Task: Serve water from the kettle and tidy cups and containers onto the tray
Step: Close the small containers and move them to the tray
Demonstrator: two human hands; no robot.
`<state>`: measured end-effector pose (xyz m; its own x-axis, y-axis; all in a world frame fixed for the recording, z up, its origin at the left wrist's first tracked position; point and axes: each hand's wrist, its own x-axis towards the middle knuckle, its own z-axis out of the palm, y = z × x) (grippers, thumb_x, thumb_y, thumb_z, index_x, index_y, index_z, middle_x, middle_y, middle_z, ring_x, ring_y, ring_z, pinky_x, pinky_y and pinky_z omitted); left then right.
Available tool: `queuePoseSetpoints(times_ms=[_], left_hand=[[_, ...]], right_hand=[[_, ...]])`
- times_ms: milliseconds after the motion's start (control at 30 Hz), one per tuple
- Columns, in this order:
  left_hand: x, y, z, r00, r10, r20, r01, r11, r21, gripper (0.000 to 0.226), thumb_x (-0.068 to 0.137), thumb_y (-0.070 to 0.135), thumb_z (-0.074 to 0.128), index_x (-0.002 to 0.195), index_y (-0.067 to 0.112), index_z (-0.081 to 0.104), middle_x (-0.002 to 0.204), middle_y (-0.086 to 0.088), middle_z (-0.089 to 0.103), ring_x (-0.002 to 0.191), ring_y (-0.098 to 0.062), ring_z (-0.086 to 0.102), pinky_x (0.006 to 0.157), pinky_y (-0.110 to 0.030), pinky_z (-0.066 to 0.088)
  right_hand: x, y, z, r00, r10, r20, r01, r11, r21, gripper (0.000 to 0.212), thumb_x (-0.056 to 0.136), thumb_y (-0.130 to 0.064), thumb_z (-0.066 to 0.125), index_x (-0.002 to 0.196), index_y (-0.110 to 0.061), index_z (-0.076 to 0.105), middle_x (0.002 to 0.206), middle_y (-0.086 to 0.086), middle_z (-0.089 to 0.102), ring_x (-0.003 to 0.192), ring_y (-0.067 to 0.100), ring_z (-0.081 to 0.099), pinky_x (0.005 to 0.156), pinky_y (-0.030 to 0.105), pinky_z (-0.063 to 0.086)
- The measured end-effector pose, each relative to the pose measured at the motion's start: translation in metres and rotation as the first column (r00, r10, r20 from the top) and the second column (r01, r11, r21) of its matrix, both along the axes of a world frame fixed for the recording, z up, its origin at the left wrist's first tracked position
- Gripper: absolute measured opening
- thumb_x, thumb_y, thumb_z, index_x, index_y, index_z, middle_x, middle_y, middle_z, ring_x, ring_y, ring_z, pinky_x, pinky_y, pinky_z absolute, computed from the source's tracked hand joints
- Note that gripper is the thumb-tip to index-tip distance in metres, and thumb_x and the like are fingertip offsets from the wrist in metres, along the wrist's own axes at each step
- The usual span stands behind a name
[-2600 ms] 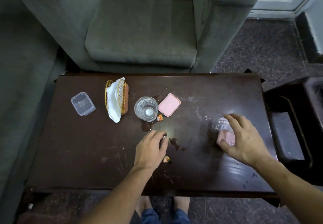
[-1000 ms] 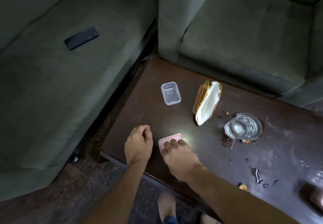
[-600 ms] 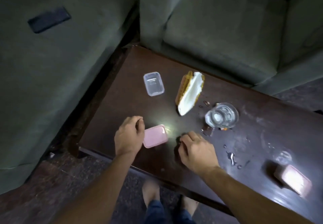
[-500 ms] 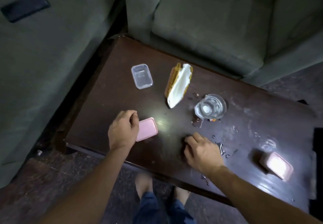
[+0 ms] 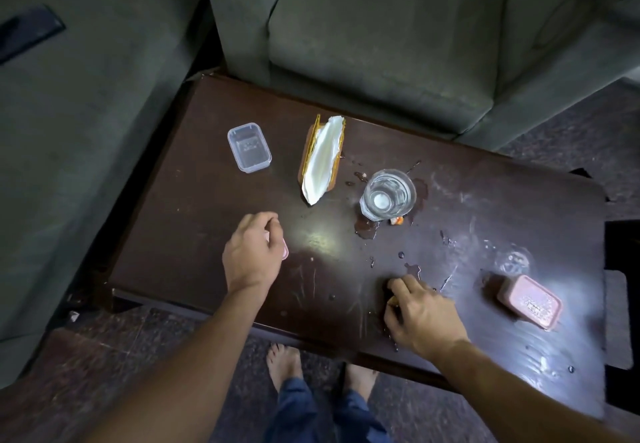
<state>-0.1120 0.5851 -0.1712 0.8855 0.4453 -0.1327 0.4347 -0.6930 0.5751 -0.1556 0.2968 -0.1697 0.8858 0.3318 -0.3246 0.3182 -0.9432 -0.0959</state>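
My left hand (image 5: 252, 252) lies over the loose pink lid (image 5: 285, 253) near the table's front left, fingers curled round it; only a pink edge shows. My right hand (image 5: 423, 311) is at the front middle, fingertips curled onto a small yellowish scrap (image 5: 393, 300). A glass of water (image 5: 388, 195) stands mid-table in a puddle. An empty clear container (image 5: 249, 146) sits at the back left. A container with a pink lid on it (image 5: 528, 300) stands at the right. No kettle or tray is in view.
A napkin holder with white napkins (image 5: 322, 158) stands between the clear container and the glass. Water drops and an orange scrap (image 5: 396, 221) lie on the dark table (image 5: 194, 235). Grey sofas surround it; a phone (image 5: 27, 32) lies on the left one.
My right hand let go of the pink lid and moved right to the scrap at the table's front. My left hand closed over the lid. The view swung back right.
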Motion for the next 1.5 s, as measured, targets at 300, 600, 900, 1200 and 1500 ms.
queuePoseSetpoints(times_ms=[300,600,900,1200,1500], left_hand=[[-0.011,-0.013,0.006,0.999,0.049,0.015,-0.049,0.999,0.022,0.021,0.100,0.024,0.059,0.112,0.019,0.075,0.107,-0.002,0.072,0.088,-0.028,0.070,0.074,-0.033,0.048],[-0.019,0.030,0.002,0.984,0.169,-0.055,-0.166,0.985,0.051,0.025,0.102,0.024,0.053,0.116,0.018,0.074,0.116,-0.006,0.070,0.104,-0.032,0.067,0.087,-0.041,0.051],[-0.001,0.045,0.002,0.978,0.207,-0.026,-0.208,0.978,-0.010,0.025,0.102,0.026,0.054,0.116,0.019,0.073,0.116,-0.004,0.070,0.105,-0.030,0.067,0.087,-0.038,0.049],[0.069,0.066,0.006,0.975,0.218,-0.037,-0.221,0.972,-0.076,0.031,0.105,0.034,0.046,0.126,0.022,0.067,0.123,-0.004,0.070,0.114,-0.026,0.064,0.093,-0.038,0.049],[0.087,0.083,-0.011,0.954,0.274,-0.121,-0.292,0.942,-0.165,0.034,0.107,0.035,0.042,0.126,0.023,0.067,0.124,-0.009,0.072,0.120,-0.036,0.061,0.099,-0.040,0.046]], right_hand=[[0.018,0.049,0.015,0.988,-0.089,0.129,0.061,0.976,0.209,0.015,0.080,-0.036,0.071,0.084,-0.023,0.065,0.081,-0.004,0.063,0.069,0.025,0.067,0.045,0.030,0.044],[0.060,0.179,0.020,0.966,0.051,0.255,-0.142,0.925,0.353,0.016,0.083,-0.034,0.070,0.082,-0.018,0.065,0.080,-0.001,0.063,0.072,0.024,0.064,0.046,0.028,0.041],[0.092,0.200,0.013,0.961,-0.058,0.272,-0.052,0.922,0.383,0.014,0.087,-0.032,0.068,0.087,-0.017,0.069,0.081,0.000,0.064,0.072,0.027,0.065,0.052,0.026,0.036],[0.193,0.261,0.020,0.953,-0.117,0.280,0.009,0.933,0.360,0.028,0.096,-0.035,0.058,0.113,-0.016,0.069,0.106,0.007,0.067,0.095,0.030,0.068,0.064,0.029,0.037],[0.187,0.265,0.006,0.967,0.109,0.232,-0.155,0.969,0.191,0.048,0.092,-0.051,0.054,0.121,-0.015,0.069,0.122,0.008,0.061,0.110,0.030,0.056,0.078,0.040,0.052]])
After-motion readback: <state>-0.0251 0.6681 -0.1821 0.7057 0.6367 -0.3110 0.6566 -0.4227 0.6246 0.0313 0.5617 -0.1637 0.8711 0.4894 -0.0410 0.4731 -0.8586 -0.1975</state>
